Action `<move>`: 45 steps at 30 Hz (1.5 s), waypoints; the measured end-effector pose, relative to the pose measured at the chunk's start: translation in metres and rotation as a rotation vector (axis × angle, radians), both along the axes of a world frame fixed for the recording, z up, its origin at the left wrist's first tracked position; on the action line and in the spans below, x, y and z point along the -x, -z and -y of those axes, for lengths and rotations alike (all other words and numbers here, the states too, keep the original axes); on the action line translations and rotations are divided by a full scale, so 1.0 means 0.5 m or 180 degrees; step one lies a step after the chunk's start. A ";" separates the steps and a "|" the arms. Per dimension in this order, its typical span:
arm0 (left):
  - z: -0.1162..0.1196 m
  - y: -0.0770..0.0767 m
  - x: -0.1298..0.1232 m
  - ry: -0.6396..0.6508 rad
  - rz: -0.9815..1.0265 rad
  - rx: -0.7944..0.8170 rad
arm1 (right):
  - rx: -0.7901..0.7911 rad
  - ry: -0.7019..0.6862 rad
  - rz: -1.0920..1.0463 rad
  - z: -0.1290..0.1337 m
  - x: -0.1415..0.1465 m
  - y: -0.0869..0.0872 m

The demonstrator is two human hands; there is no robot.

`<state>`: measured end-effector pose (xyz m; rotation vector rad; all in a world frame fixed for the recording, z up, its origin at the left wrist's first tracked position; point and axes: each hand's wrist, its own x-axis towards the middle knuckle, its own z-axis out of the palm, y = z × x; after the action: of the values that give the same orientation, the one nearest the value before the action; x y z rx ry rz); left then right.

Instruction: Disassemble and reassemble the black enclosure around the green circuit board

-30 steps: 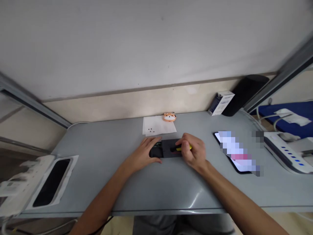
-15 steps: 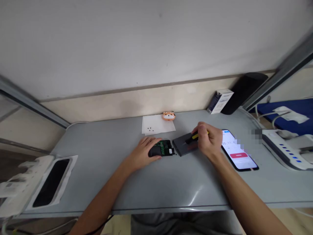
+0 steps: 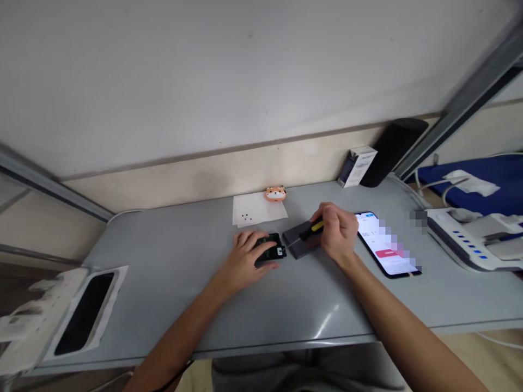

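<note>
My left hand [image 3: 245, 264] is closed round a small black device with a green circuit board [image 3: 277, 241], thumb on the near side and fingers across the top. Its left half is hidden under them. My right hand [image 3: 338, 231] grips a screwdriver [image 3: 307, 233] by its black and yellow handle. The thin shaft slants down leftward to the device's right end; whether the tip touches a screw is too small to tell. Beneath the screwdriver lies a dark flat rectangular piece [image 3: 301, 251], just right of the device.
White paper [image 3: 261, 209] behind my left hand carries several tiny dark screws [image 3: 245, 216] and an orange animal-faced case [image 3: 276, 194]. A lit phone [image 3: 382, 245] and a power strip [image 3: 469, 245] lie right; another phone [image 3: 85, 310] lies left. A box [image 3: 357, 166] and black cylinder [image 3: 394, 149] stand behind.
My left hand has slid further over the device and covers more of the board. The screwdriver has moved left, its tip now at the device's right end. The view has shifted slightly.
</note>
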<state>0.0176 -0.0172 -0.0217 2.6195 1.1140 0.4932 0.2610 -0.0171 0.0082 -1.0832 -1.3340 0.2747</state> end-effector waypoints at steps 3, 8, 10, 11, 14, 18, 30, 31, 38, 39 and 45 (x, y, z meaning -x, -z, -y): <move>0.009 0.011 -0.012 -0.0063 0.0066 0.0033 | -0.0015 0.0065 -0.0125 -0.001 0.012 0.004; -0.001 -0.001 -0.003 -0.0175 0.0067 -0.0034 | -0.0119 0.0127 -0.0248 -0.003 0.021 0.006; -0.024 -0.022 -0.003 -0.0197 -0.0024 -0.0170 | -0.0094 0.0260 -0.0362 -0.006 0.019 0.006; -0.041 -0.035 -0.007 -0.0222 -0.0093 -0.0241 | -0.0071 0.0318 -0.0402 -0.008 0.017 0.006; -0.108 -0.069 -0.033 -0.0397 -0.0517 -0.0244 | -0.0013 0.0407 -0.0441 -0.016 0.013 0.011; -0.194 -0.082 -0.079 -0.0375 -0.1011 -0.0052 | 0.0069 0.0362 -0.0312 -0.022 0.015 0.022; -0.126 -0.050 -0.001 -0.0620 -0.0405 0.0005 | -0.0232 0.0447 -0.0150 -0.025 0.031 0.014; -0.112 -0.043 0.018 -0.0571 -0.0192 0.0125 | -0.0209 0.0367 -0.0064 -0.031 0.042 0.004; -0.095 -0.012 0.072 -0.0225 0.0407 0.0567 | -0.0608 -0.0341 0.1008 -0.089 0.127 -0.021; -0.096 -0.011 0.071 -0.0199 0.0430 0.0547 | -0.0619 -0.0356 0.1061 -0.091 0.131 -0.014; -0.087 -0.011 0.068 -0.0066 0.0354 0.0488 | -0.0396 -0.0188 0.0866 -0.076 0.127 0.017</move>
<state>-0.0166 0.0265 -0.0164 2.4208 1.0989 0.5288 0.1976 0.0207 -0.0002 -1.0023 -1.6057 0.0874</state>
